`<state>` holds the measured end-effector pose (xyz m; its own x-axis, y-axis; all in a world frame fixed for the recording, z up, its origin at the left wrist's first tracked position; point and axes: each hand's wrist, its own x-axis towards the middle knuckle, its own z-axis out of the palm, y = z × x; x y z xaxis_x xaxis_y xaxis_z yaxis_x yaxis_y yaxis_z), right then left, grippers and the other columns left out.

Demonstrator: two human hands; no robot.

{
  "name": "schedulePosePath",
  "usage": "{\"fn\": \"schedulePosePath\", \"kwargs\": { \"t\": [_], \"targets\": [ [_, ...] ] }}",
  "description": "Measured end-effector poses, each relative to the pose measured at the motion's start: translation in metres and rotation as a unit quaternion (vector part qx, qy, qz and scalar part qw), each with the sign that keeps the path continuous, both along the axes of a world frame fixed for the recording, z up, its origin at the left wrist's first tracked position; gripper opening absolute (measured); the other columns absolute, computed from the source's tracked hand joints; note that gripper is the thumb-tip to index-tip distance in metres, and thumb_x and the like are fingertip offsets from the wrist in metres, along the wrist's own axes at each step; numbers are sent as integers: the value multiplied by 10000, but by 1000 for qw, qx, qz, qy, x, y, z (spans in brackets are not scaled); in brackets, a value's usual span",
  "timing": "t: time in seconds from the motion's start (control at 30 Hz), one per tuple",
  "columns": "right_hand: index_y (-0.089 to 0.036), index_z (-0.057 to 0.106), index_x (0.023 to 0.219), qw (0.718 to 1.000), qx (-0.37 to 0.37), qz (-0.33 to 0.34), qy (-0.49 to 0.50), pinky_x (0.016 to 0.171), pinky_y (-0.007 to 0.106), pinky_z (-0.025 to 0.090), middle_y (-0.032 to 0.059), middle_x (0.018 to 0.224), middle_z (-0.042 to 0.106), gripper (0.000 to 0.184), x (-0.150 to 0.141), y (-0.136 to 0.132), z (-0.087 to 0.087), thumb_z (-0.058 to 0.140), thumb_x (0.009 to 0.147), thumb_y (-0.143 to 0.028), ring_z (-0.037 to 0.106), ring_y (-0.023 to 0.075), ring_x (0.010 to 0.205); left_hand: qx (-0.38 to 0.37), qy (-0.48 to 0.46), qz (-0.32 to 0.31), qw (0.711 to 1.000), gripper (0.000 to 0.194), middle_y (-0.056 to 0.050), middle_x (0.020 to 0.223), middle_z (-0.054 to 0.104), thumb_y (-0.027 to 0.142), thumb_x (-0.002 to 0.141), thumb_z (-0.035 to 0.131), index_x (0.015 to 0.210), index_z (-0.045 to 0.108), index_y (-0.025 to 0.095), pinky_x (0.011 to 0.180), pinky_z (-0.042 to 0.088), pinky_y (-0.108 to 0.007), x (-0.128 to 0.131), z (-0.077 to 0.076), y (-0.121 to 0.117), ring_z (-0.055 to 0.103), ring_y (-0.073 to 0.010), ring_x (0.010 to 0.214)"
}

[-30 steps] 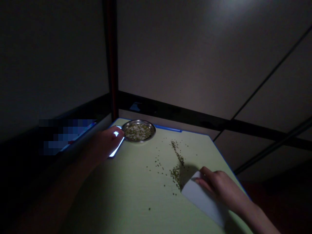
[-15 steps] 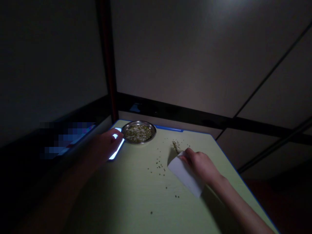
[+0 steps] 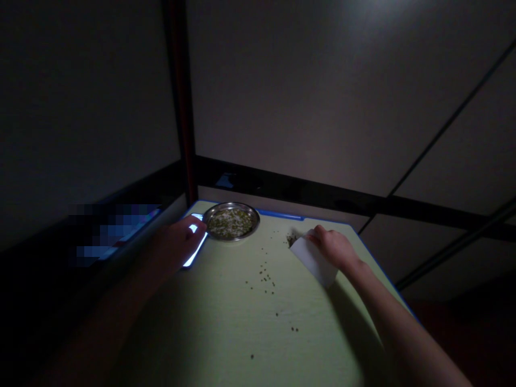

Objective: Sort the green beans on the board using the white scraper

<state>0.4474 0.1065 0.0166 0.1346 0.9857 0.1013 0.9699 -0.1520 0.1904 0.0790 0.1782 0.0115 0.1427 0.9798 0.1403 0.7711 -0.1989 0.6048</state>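
My right hand [image 3: 332, 247] is closed on the upper edge of a white piece of paper or card [image 3: 314, 260]. The sheet is tilted, its left corner at a small heap of dark green seeds or beans [image 3: 291, 239] on the table. At the left, my left hand [image 3: 187, 236] is in shadow, its curled fingertips at the left rim of a round steel plate [image 3: 258, 220]. Green and whitish grains [image 3: 231, 223] cover the plate's bottom. Under the left hand lies a lit phone [image 3: 195, 255], partly hidden.
The pale green table [image 3: 217, 322] has a blue edge. More loose seeds [image 3: 265, 278] are scattered mid-table, and a few lie nearer me. A blue strip [image 3: 280, 215] runs along the back edge. Behind stands a wall of panels [image 3: 282, 107]; a blurred screen glows at far left.
My right hand has moved the paper away from me and slightly right, up to the seed heap, which looks more bunched. My left hand stays at the plate.
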Motion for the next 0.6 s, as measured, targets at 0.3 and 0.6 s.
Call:
{"fn": "schedulePosePath", "kwargs": {
  "t": [0.3,0.6],
  "targets": [
    [-203,575,1082,994,1,33,104,652,288,379,116,916,742,334,-27,-23,-2,362,1031,-455,705,245,860,15,-8,-12,1000,318,-9,638,648,444,909,414,946,617,202,560,365,-262,-3,-8,5,587,-155,554],
    [-189,599,1080,990,-36,58,127,688,291,407,131,940,743,326,-60,-36,10,392,1028,-434,703,234,863,54,-2,-11,998,336,-5,637,638,449,930,382,932,625,216,548,355,-266,-8,-24,15,579,-147,554]
  ]
}}
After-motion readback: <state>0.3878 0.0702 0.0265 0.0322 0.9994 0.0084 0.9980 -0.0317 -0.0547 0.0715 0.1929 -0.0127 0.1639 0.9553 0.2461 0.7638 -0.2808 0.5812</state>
